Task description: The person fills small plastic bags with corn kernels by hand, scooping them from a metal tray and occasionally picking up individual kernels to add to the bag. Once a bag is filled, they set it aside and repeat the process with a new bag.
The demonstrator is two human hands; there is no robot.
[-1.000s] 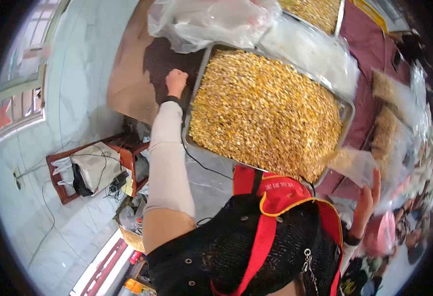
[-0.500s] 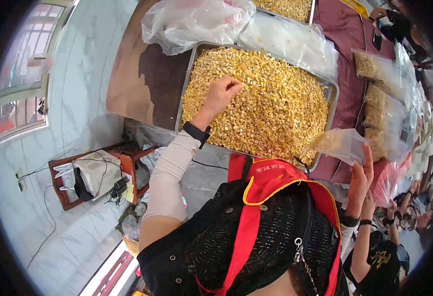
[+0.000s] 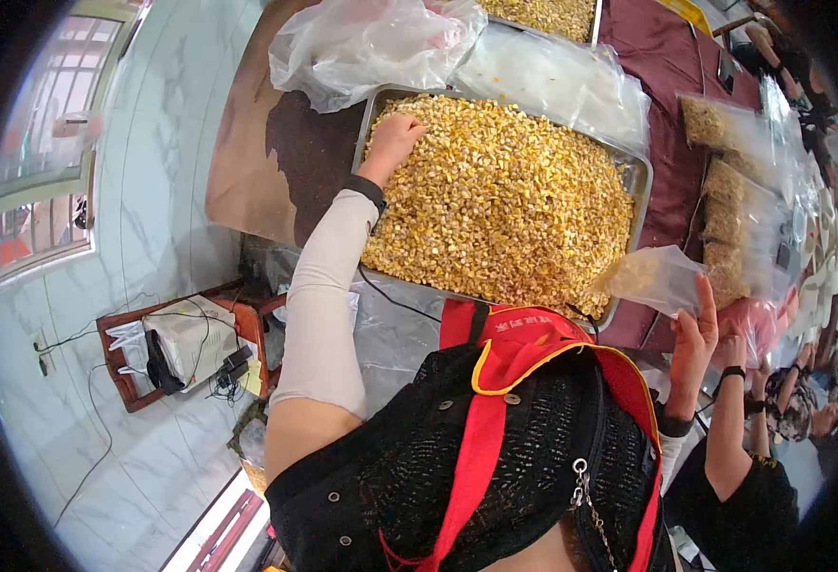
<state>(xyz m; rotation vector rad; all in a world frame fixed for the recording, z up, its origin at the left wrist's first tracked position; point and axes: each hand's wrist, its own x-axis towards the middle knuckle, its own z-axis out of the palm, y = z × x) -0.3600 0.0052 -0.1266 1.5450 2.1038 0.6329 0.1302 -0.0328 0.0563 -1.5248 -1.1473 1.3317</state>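
Observation:
My left hand [image 3: 395, 141] is closed, fingers curled downward, at the far left part of a heap of small yellow and tan pieces [image 3: 505, 200] that look like cracked corn. Whatever those fingers hold is hidden. The heap fills a shallow metal tray [image 3: 642, 186]. By the tray's near right corner, a clear plastic bag [image 3: 662, 276] leans with some of the same-coloured pieces inside. My right hand [image 3: 693, 348] grips its open edge at the fingertips, with the index finger stretched upward.
Crumpled plastic [image 3: 371, 48] and flat clear bags [image 3: 557, 81] lie behind the tray. Several filled bags [image 3: 724, 205] line the table's right side. Another tray [image 3: 552, 14] stands at the far edge. A co-worker's arm [image 3: 729, 419] reaches in at right. A wooden stand [image 3: 180, 348] with cables is at left.
My left hand has moved away and to the left over the heap. My right hand stays by the bag with little movement. The co-worker's arm at right has shifted.

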